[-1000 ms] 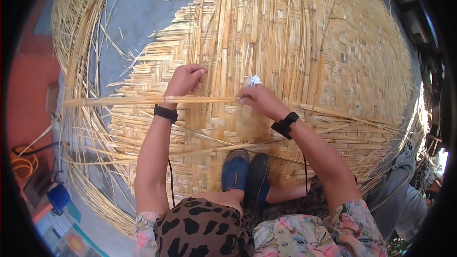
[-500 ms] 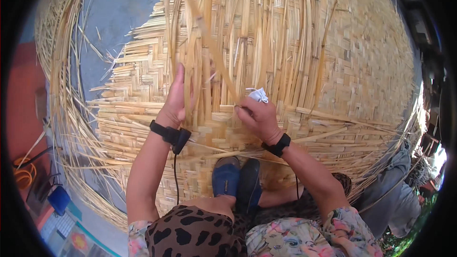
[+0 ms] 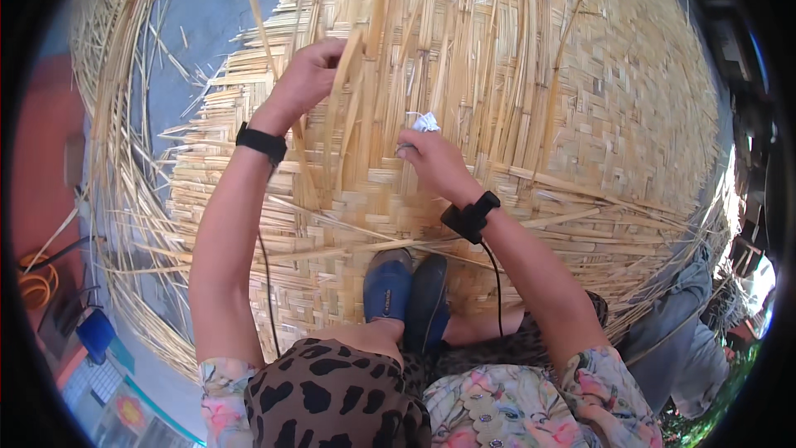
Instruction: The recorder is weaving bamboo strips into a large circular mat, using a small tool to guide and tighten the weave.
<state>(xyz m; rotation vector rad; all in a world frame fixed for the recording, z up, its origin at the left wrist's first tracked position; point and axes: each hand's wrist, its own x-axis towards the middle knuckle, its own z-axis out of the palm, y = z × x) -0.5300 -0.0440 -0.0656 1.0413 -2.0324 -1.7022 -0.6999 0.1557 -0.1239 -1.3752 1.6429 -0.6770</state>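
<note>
Here, big woven bamboo mat (image 3: 514, 108) fills most of view, loose strips (image 3: 390, 25) standing up at its unwoven edge, grey floor (image 3: 207, 17) beyond at upper left. Person sits on mat, blue shoes (image 3: 406, 290) at centre bottom. Left hand (image 3: 303, 83) closed around upright strips near mat's left-centre. Right hand (image 3: 435, 162) w/ fingers curled, pinching small white object (image 3: 424, 123) against weave at centre. Black bands on both wrists. Orange cable coil (image 3: 33, 286) at far left.

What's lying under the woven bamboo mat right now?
Blue-grey floor shows past the woven bamboo mat at its upper-left edge. On top sit two blue shoes. Whatever lies beneath the weave itself is covered.
</note>
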